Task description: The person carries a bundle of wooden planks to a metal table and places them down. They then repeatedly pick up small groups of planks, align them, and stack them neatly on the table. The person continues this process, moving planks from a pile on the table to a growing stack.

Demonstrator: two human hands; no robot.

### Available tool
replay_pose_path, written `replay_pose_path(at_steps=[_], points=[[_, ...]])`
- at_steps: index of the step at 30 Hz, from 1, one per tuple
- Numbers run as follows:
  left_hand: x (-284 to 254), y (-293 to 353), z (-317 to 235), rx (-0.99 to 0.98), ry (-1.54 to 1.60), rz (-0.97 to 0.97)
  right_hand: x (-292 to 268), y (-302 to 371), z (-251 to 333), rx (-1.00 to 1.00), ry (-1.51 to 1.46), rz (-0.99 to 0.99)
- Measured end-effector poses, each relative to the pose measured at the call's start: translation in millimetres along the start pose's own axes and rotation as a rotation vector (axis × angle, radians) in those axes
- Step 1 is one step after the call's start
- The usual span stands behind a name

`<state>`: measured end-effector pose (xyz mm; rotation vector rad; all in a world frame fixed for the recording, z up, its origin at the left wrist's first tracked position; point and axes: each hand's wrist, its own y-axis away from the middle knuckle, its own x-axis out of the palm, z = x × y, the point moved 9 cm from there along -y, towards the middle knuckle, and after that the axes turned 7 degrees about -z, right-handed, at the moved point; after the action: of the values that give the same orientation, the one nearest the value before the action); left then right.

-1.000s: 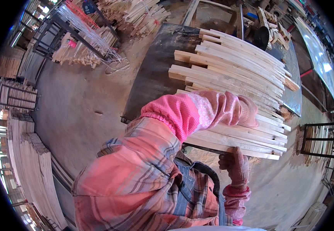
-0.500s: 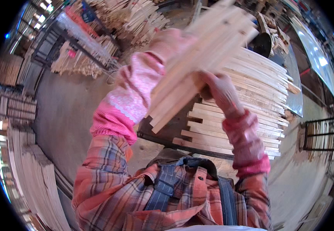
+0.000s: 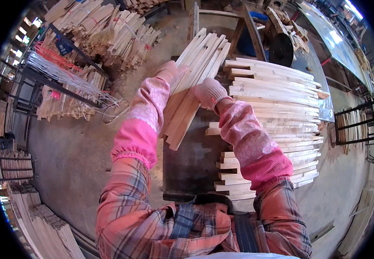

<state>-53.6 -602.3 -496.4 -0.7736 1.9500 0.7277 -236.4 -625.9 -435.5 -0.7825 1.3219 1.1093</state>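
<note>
A bundle of several pale wooden strips (image 3: 197, 62) slants from lower left to upper right in front of me. My left hand (image 3: 171, 72), in a light knit glove, is closed on the bundle's left side. On its right side my right hand (image 3: 210, 92), gloved alike, grips it, the fingers partly hidden. Whether the bundle rests on the dark tabletop (image 3: 191, 166) or hangs just above it, I cannot tell. To the right, more wooden strips (image 3: 277, 97) lie side by side in a wide row with uneven left ends.
Stacked and tied wood (image 3: 122, 32) fills the far left, beside a metal rack (image 3: 77, 82) holding white and red straps. A dark round disc (image 3: 281, 50) stands behind the row. Another black rack (image 3: 361, 121) is at right; boards (image 3: 44, 220) stand at lower left.
The bundle has swung lower and to the left of the row, and is no longer blurred. Both hands still hold it, the right now farther left. My view has shifted too.
</note>
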Motion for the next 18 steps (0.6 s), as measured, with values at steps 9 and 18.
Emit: replay_pose_path(at_steps=[9, 18], points=[[9.9, -9.8, -10.3, 0.023, -0.17, -0.199, -23.3, 83.7, -20.3, 0.242, -0.495, -0.154], [17.0, 81.5, -293.9, 0.662, -0.172, -0.342, 15.1, 397.8, -124.9, 0.823, -1.468, 0.08]])
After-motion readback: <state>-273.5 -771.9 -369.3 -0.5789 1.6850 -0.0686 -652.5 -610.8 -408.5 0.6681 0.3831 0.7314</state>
